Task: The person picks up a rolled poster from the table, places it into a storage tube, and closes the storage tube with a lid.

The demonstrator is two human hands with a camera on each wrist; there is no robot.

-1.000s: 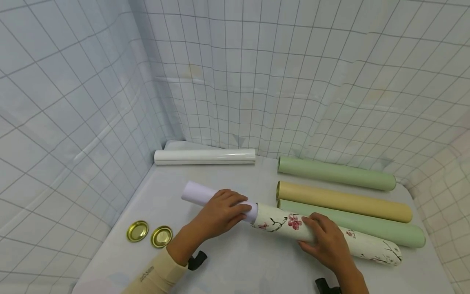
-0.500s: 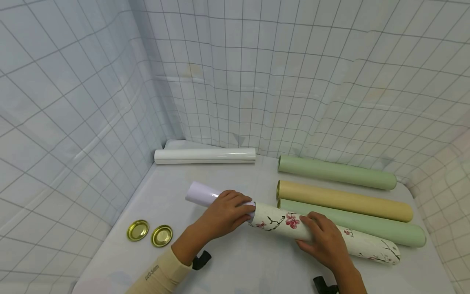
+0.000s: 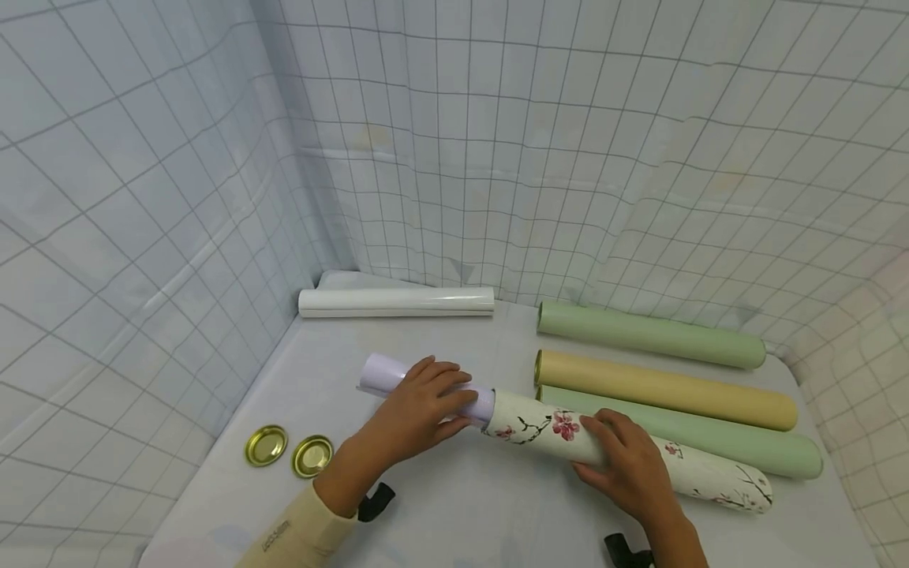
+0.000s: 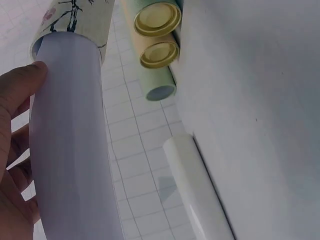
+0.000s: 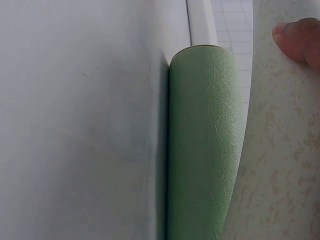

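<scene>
A pale lavender-white roll of paper reaches part way into the open end of a cardboard tube printed with plum blossoms. My left hand holds the roll just short of the tube's mouth, thumb on one side and fingers on the other. In the left wrist view the paper roll enters the tube's rim, and its inner end is hidden inside. My right hand grips the blossom tube around its middle. The right wrist view shows only a thumb on the tube's mottled cream surface.
Two green tubes and a tan tube lie on the right, behind the blossom tube. At the back left is a glossy white roll. Two gold metal lids lie at the left. Gridded sheeting encloses the table.
The paper roll has gone slightly further into the tube. My left hand moved right with it, then slid back left along the roll. The right hand stays almost in place on the tube.
</scene>
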